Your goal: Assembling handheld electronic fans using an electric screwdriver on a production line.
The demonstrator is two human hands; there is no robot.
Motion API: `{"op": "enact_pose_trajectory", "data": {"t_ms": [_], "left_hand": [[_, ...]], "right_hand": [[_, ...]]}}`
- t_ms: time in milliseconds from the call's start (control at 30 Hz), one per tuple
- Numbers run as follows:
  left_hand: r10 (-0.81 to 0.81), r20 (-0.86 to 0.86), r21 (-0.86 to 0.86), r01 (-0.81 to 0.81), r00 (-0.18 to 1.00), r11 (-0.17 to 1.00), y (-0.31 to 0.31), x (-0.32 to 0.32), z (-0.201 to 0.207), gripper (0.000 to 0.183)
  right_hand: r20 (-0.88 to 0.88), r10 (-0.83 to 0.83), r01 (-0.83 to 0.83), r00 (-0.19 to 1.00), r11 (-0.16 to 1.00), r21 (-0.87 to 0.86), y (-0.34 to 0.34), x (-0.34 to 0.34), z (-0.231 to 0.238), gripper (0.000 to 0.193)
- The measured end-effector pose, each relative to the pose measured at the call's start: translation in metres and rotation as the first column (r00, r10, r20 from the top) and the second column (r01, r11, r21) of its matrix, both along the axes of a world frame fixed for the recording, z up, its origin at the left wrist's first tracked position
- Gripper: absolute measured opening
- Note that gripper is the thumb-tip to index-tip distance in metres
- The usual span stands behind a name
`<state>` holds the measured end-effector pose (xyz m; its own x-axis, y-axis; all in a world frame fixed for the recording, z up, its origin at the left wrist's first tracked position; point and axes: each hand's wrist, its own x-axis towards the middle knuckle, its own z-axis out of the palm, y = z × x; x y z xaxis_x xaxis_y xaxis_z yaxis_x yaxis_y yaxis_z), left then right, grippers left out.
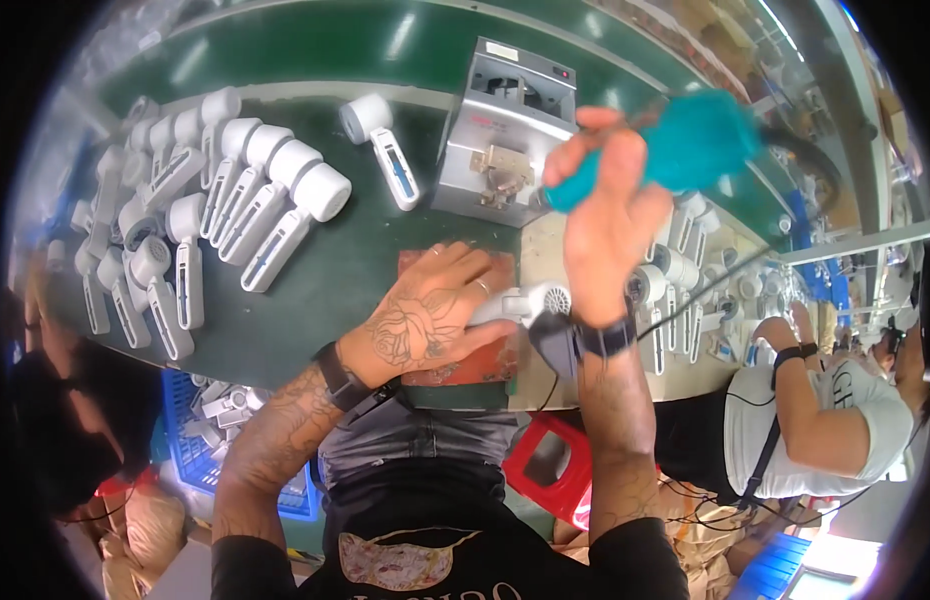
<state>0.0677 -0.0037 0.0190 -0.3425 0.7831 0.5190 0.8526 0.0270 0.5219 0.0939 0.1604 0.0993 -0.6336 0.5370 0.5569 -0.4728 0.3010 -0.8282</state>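
My left hand (425, 320) lies over a white handheld fan (490, 308) and pins it to a rust-red mat (455, 375); the fan's round vented head points right. My right hand (615, 195), raised above the bench and smeared by motion, is wrapped round a teal power tool (710, 145), probably an electric screwdriver. Its narrow end juts out left of the fingers, close to the front of a silver screw feeder (505, 130). What sits at the tool's tip is too blurred to see.
Rows of white fans (255, 190) cover the bench's left side; a single fan (385, 150) lies left of the feeder. More fans (675, 290) are at right, near a co-worker (815, 400). Below are a blue crate (190, 455) and a red stool (555, 465).
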Motion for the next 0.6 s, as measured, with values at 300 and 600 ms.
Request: {"op": "enact_pose_trajectory", "data": {"t_ms": [300, 600], "left_hand": [[0.007, 0.119, -0.058, 0.000, 0.993, 0.998, -0.001, -0.006, -0.002, 0.049], [0.000, 0.084, -0.068, 0.005, 0.996, 0.998, 0.000, -0.010, 0.000, 0.048]], "right_hand": [[0.105, 0.013, -0.021, 0.994, 0.996, 0.082, 0.004, -0.042, -0.027, 0.036], [0.146, 0.043, -0.037, 0.988, 0.998, -0.044, -0.007, 0.034, -0.021, 0.052]]}}
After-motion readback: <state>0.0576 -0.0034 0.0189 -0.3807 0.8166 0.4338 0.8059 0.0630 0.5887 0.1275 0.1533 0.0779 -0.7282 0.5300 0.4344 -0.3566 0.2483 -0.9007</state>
